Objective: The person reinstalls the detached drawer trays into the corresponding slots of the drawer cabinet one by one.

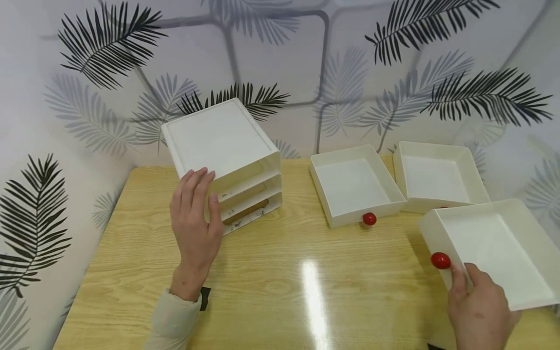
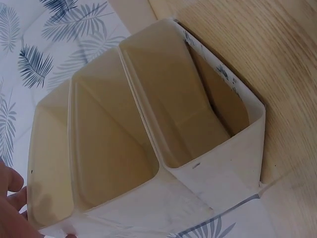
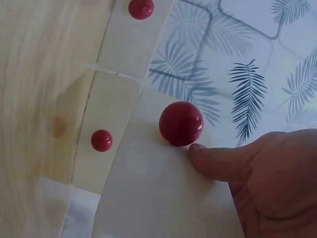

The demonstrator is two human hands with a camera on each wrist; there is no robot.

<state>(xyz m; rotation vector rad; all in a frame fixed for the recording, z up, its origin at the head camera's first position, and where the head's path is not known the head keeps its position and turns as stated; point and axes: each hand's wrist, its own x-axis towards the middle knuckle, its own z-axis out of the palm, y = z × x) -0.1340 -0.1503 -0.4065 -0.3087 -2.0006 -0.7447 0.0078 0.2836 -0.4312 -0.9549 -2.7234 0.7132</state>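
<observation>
A white cabinet (image 1: 220,141) with three uncovered slots stands at the back left of the table. My left hand (image 1: 194,209) rests on its near left corner, the fingers fairly straight over the top edge and the thumb by the front. The left wrist view shows the slots (image 2: 114,144) without drawers and part of that hand at the lower left. On the right, my right hand (image 1: 479,306) grips a white drawer (image 1: 494,248) by its wall, raised and tilted above the table. Its thumb lies beside the drawer's red knob (image 3: 181,124); the other fingers are mostly hidden.
Two more white drawers (image 1: 356,187) (image 1: 437,177) lie side by side at the back right of the wooden table (image 1: 271,291), near the wall. Each has a red knob (image 1: 369,218). Leaf-patterned covering (image 1: 280,63) lines the wall behind.
</observation>
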